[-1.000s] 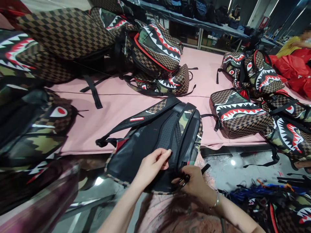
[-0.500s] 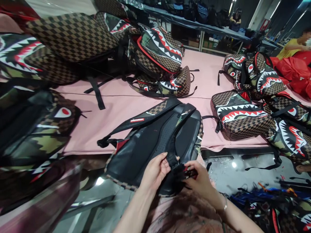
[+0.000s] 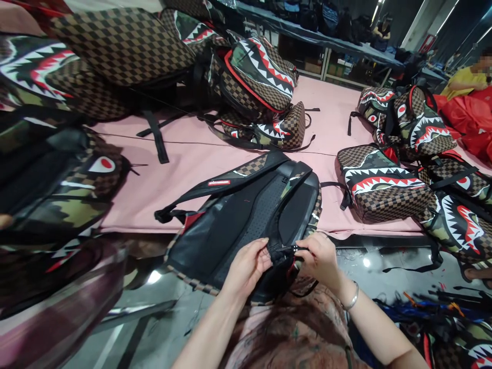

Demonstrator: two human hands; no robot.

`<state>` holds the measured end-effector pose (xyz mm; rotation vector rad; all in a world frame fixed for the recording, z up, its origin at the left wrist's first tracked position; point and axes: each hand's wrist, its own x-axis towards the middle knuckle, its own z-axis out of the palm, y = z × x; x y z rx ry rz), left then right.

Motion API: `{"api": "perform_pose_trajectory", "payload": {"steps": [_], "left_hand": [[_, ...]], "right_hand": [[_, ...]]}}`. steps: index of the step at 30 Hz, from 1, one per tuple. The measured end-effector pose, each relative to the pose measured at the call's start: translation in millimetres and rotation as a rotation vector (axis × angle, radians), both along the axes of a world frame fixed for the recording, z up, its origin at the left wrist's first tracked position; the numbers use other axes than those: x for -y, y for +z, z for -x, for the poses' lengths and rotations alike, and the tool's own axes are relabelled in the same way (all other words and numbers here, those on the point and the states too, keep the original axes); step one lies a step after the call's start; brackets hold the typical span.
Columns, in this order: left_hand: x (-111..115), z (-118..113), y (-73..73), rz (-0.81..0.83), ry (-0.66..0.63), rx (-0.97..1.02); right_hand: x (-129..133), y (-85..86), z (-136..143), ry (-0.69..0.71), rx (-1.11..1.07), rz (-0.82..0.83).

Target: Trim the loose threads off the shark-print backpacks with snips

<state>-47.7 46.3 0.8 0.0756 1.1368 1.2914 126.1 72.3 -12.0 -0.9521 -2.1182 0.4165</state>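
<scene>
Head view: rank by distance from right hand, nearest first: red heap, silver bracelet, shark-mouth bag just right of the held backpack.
1. Silver bracelet: on the right hand's own wrist.
2. Shark-mouth bag: right of the held backpack.
3. Red heap: farther back, far right.
</scene>
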Motion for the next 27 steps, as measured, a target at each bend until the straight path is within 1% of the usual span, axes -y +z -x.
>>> {"api": "perform_pose_trajectory", "payload": {"steps": [2, 5, 10, 14, 17, 19, 22, 24, 27], "left_hand": [[0, 0, 1.1, 0.003, -0.001, -0.004], [0, -1, 1.6, 0.009, -0.011, -0.009], [1, -4, 0.7, -0.009, -0.023, -0.021], [2, -4, 0.9, -0.014, -0.027, -0.029], [2, -3, 2.0, -0.003, -0.026, -0.031], [2, -4, 3.3, 0.008, -0.019, -0.035], [2, -8, 5.9, 0.021, -0.013, -0.045], [1, -12, 8.1, 0.026, -0.014, -0.052], [-2, -15, 11.4, 0.029, -0.010, -0.063]], "right_hand": [[0, 1.5, -3, -0.005, 0.002, -0.022], [2, 3.1, -6, 0.016, -0.008, -0.012], [6, 2.3, -1, 0.052, 0.028, -0.023], [8, 3.5, 2, -0.003, 0.065, -0.045], [10, 4.5, -2, -0.040, 0.033, -0.037], [12, 3.9, -4, -0.041, 0.024, -0.022], [14, 2.4, -4, -0.031, 0.079, -0.023], [15, 2.1, -3, -0.068, 0.105, -0.029], [18, 2.4, -3, -0.160, 0.066, -0.028]]}}
